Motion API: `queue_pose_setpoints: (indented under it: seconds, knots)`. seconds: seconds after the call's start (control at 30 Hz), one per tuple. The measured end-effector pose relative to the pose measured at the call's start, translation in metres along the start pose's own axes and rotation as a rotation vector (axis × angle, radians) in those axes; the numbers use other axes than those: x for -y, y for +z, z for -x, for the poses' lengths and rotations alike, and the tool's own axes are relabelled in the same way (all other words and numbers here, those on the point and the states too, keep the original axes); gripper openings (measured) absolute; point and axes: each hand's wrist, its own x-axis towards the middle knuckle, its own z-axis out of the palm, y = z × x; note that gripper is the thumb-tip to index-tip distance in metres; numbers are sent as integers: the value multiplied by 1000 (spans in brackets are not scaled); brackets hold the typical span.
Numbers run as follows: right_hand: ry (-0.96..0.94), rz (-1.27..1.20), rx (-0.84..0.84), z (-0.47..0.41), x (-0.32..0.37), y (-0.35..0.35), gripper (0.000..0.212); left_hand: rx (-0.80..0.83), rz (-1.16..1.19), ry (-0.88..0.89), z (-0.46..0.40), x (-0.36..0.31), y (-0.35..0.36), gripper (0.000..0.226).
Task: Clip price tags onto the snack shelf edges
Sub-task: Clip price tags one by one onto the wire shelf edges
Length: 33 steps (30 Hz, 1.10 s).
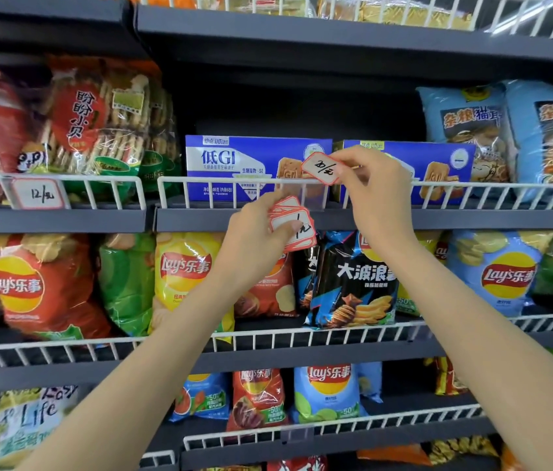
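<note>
My right hand (pixel 375 188) pinches a red-bordered white price tag (pixel 322 168) marked by hand, tilted, just above the white wire rail (pixel 220 181) of the middle shelf, in front of two blue biscuit boxes (pixel 234 164). A clear tag holder (pixel 302 195) hangs on that rail right below the tag. My left hand (pixel 261 232) grips a small stack of similar tags (pixel 293 224) at the dark shelf edge (pixel 197 219). One tag (pixel 38 194) sits in a holder on the left rail.
Biscuit bags (pixel 98 120) fill the left of the middle shelf, light blue snack bags (pixel 472 130) the right. Chip bags (pixel 183 277) line the shelf below behind another wire rail (pixel 336 334). Further bags stand on the lowest shelf, whose rail carries a clear holder (pixel 297 433).
</note>
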Motion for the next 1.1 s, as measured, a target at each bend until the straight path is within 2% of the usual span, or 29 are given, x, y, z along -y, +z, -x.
queue_pose_setpoints:
  seconds: [0.23, 0.37, 0.53, 0.77, 1.1]
  knots:
    - [-63, 33, -25, -5, 2, 2, 9, 75, -11, -25, 0, 8, -10, 44]
    - [-143, 122, 51, -6, -3, 8, 7, 168, -69, -20, 0, 12, -18, 47]
    - [-228, 210, 120, -5, -5, 10, 10, 205, -59, -2, -1, 15, -24, 48]
    - [-393, 343, 83, 3, -7, 10, 12, 206, -43, 13, -4, 21, -24, 49]
    - [-501, 529, 108, 10, -10, 9, 35, 216, -34, -4, -5, 23, -23, 51]
